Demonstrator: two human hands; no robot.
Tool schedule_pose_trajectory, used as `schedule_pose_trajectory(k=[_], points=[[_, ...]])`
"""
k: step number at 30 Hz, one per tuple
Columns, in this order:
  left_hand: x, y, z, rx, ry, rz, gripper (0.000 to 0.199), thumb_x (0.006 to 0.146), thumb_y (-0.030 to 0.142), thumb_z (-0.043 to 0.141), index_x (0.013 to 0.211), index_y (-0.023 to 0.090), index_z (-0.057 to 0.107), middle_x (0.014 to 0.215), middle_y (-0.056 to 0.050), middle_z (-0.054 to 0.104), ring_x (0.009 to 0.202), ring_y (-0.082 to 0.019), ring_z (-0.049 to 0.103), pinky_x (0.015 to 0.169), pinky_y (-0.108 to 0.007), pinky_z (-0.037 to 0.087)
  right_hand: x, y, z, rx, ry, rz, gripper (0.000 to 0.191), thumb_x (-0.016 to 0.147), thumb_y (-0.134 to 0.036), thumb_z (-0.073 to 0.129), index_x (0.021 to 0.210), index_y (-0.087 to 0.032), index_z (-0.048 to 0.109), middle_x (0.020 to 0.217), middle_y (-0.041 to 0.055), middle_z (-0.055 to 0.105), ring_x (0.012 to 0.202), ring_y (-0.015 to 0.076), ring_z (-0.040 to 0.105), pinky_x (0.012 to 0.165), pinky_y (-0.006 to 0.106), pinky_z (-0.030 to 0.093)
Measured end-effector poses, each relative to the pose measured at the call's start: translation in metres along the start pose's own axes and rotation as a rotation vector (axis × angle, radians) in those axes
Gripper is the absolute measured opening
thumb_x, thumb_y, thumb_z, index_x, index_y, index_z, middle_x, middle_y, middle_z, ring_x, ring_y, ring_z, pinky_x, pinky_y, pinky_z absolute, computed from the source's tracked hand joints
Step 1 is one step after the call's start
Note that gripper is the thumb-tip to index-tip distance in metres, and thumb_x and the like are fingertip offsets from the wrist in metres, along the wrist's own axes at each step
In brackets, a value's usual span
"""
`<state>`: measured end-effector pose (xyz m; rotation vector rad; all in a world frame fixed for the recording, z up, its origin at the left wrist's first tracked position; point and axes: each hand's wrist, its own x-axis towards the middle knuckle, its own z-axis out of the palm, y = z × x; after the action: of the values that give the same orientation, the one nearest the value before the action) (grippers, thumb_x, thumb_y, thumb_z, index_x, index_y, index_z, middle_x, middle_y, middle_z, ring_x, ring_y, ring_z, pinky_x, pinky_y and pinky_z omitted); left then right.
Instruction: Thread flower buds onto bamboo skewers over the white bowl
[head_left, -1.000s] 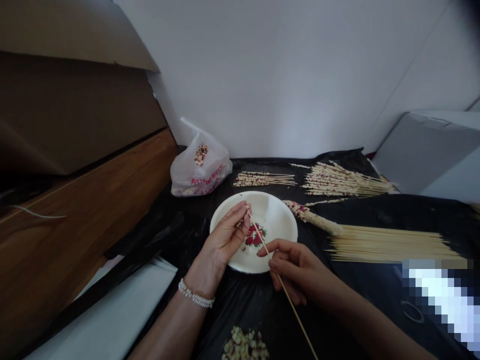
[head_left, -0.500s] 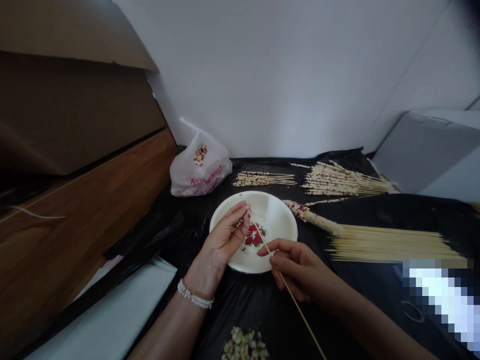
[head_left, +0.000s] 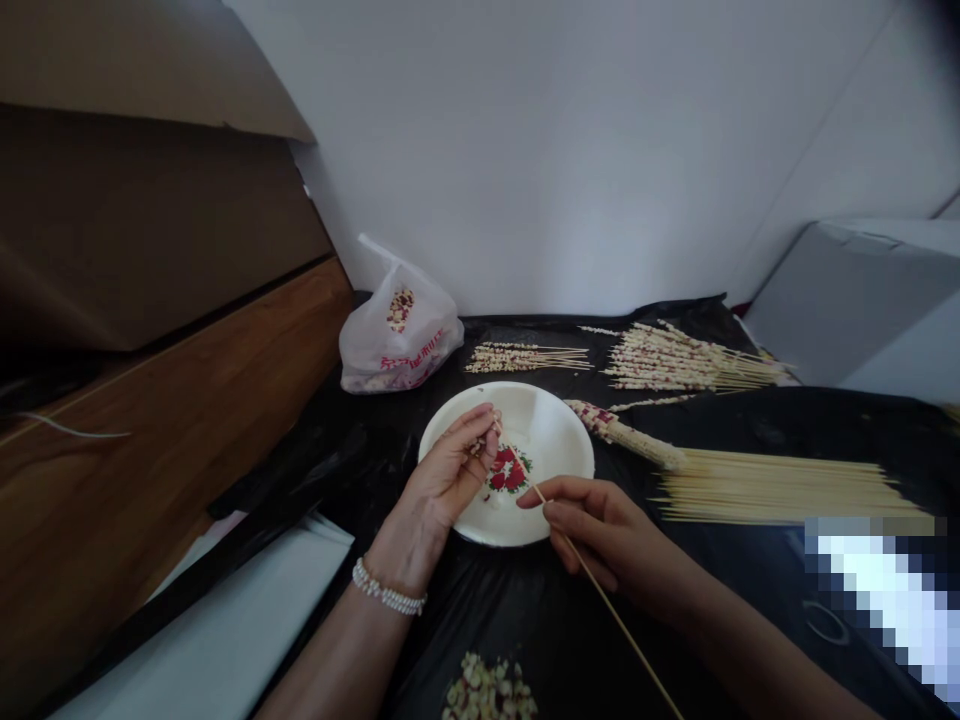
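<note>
My left hand (head_left: 457, 455), with a beaded bracelet (head_left: 388, 590) at its wrist, is closed over the left part of a white bowl (head_left: 562, 440). Small kernels show between its fingers, and its fingertips pinch one at the tip of a thin wooden skewer (head_left: 615, 615). Over the bowl's lower right edge my right hand (head_left: 592, 530) grips the same skewer between thumb and fingers. The skewer slants down to the bottom edge of the view. Red flowers with green leaves (head_left: 508, 470) are printed inside the bowl.
Behind the bowl stand a white plastic bag (head_left: 405, 330) and filled skewers (head_left: 525, 358); more filled skewers (head_left: 667, 360) lie at right. Bare skewers (head_left: 780, 487) touch a corn cob (head_left: 630, 438). Loose kernels (head_left: 489, 690) lie in front, a cardboard box (head_left: 150, 220) at left.
My right hand and the skewer's lower end have shifted slightly to the right. My left hand has barely moved.
</note>
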<state>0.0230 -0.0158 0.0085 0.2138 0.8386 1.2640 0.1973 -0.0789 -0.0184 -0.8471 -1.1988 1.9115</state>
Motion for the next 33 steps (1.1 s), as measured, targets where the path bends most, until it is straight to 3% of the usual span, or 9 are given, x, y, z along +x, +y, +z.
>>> schedule_pose_trajectory(k=[5,14,20,27,31,33], points=[[0.001,-0.002,-0.003,0.024,-0.043,0.001,0.028,0.077,-0.006,0.061,0.100,0.007,0.069,0.085,-0.009,0.070,0.067,-0.009,0.066,0.061,-0.015,0.054,0.000,0.000,0.002,-0.048,0.035,-0.020,0.027,0.092,-0.035,0.059,0.109,-0.015,0.065,0.052,-0.0065,0.059,0.028,-0.0006,0.033,0.032,0.015,0.014],[-0.002,-0.003,0.002,0.054,-0.046,-0.053,0.021,0.080,-0.004,0.060,0.096,0.006,0.068,0.079,-0.007,0.068,0.062,-0.008,0.063,0.057,-0.014,0.053,0.001,-0.001,0.002,-0.083,0.052,-0.023,0.028,0.091,-0.035,0.059,0.110,-0.016,0.065,0.052,-0.0071,0.058,0.029,0.0004,0.034,0.032,0.015,0.018],[-0.005,-0.006,-0.001,0.140,-0.123,-0.086,0.022,0.079,-0.001,0.063,0.098,0.009,0.067,0.076,-0.005,0.066,0.057,-0.008,0.060,0.054,-0.017,0.053,-0.001,-0.003,0.003,-0.100,0.092,-0.034,0.029,0.090,-0.037,0.060,0.108,-0.014,0.065,0.052,-0.0070,0.058,0.030,0.0001,0.033,0.033,0.015,0.017],[-0.009,-0.009,-0.001,0.222,-0.211,-0.133,0.032,0.077,0.001,0.067,0.107,0.010,0.066,0.080,-0.006,0.067,0.066,-0.011,0.064,0.061,-0.018,0.055,0.002,-0.005,0.002,-0.072,0.154,-0.047,0.029,0.086,-0.039,0.064,0.100,-0.013,0.065,0.052,-0.0057,0.060,0.030,0.0002,0.034,0.034,0.016,0.017],[-0.001,-0.007,-0.001,0.047,-0.095,-0.125,0.013,0.081,0.003,0.062,0.093,0.006,0.065,0.084,-0.010,0.067,0.071,-0.012,0.067,0.065,-0.019,0.057,0.002,-0.007,0.003,-0.061,0.183,-0.045,0.029,0.084,-0.041,0.066,0.092,-0.014,0.065,0.052,-0.0051,0.060,0.029,0.0007,0.033,0.033,0.017,0.016],[0.003,-0.005,-0.003,-0.011,0.001,-0.149,0.015,0.082,-0.002,0.056,0.094,0.004,0.063,0.083,-0.011,0.067,0.073,-0.015,0.068,0.068,-0.022,0.059,0.001,-0.008,0.003,-0.061,0.172,-0.034,0.029,0.085,-0.042,0.066,0.091,-0.014,0.065,0.053,-0.0046,0.060,0.030,0.0008,0.033,0.033,0.017,0.016]])
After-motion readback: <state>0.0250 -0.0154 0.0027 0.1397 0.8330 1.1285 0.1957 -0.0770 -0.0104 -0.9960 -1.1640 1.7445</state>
